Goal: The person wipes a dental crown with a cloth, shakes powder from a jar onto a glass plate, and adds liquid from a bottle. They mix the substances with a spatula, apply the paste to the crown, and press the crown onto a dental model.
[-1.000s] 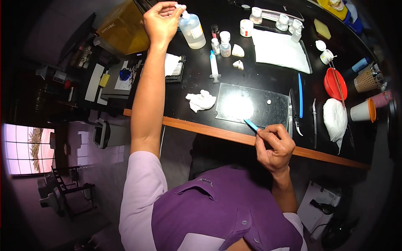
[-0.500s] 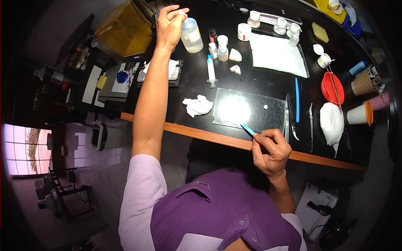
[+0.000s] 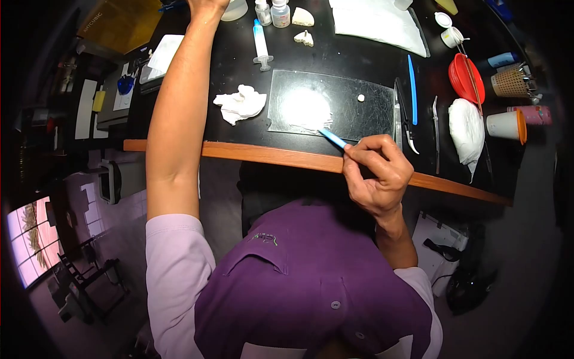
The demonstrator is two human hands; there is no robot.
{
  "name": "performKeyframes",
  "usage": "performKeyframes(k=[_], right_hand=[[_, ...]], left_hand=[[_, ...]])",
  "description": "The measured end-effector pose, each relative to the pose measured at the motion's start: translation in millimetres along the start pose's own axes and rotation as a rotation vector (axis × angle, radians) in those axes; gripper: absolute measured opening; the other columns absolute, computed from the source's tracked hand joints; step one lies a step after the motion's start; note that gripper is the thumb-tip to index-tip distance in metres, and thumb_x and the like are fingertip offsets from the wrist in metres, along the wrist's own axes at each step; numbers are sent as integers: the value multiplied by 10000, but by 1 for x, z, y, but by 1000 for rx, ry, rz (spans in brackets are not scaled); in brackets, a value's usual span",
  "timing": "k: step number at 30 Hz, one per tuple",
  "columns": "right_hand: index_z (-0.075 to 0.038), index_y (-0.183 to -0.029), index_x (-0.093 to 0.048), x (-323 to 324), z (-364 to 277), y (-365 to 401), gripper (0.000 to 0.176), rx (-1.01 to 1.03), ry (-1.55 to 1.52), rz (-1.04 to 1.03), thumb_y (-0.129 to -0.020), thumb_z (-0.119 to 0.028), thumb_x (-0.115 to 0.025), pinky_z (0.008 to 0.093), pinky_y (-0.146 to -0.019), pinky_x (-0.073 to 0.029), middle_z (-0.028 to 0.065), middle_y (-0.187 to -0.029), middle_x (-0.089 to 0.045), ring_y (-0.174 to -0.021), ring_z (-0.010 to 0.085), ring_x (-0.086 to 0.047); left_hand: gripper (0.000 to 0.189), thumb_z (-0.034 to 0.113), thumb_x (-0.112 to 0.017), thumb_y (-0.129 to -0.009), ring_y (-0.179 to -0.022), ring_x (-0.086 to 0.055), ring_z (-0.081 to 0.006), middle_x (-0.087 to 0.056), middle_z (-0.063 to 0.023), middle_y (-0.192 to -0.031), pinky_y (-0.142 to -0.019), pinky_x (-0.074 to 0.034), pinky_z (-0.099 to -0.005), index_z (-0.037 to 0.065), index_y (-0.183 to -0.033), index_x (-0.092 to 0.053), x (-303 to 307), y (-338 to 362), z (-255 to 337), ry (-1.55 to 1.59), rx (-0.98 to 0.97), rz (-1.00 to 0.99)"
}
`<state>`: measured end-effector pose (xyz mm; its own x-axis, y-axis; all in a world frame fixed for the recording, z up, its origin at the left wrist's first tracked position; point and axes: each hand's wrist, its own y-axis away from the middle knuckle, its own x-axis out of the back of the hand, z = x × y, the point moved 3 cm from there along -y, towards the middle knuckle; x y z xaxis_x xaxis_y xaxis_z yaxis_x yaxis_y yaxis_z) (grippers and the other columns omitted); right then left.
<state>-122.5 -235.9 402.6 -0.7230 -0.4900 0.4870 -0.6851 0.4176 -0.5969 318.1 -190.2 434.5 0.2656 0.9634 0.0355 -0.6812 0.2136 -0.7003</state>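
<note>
Between the fingers of my right hand (image 3: 381,175) is a thin blue tool (image 3: 333,138), its tip on the near edge of a glass plate (image 3: 365,116). A bright glare covers the plate's left half, and a small white lump (image 3: 360,98) lies on its right half. My left hand (image 3: 208,7) is at the top edge of the view, mostly cut off, beside a clear bottle (image 3: 235,9); its fingers are out of view. Left of the plate lies a crumpled white tissue (image 3: 240,105).
A syringe (image 3: 260,45), small bottles (image 3: 280,14) and two cream-coloured pieces (image 3: 303,38) stand or lie behind the plate. To the right are a blue stick (image 3: 412,90), metal tools, a red bowl (image 3: 466,79), white cloth (image 3: 466,131) and a cup (image 3: 503,126).
The view has tilted down and shifted, so the table items sit higher and my left fingers have left the frame. The blue tool is still in my right hand.
</note>
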Motion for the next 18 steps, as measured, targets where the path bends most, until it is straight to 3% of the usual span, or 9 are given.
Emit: performKeyframes(k=[18], right_hand=[[6,-889,-802,0,0,-3,159,19,0,-29,-751,86,-814,245,-483,-430,72,-816,-675,-584,98,-597]], left_hand=[[187,239,-509,-1146,-636,-587,-114,-605,-42,-790,-556,-511,-295,88,-1036,-526,-3,3,7,-74,-42,40]])
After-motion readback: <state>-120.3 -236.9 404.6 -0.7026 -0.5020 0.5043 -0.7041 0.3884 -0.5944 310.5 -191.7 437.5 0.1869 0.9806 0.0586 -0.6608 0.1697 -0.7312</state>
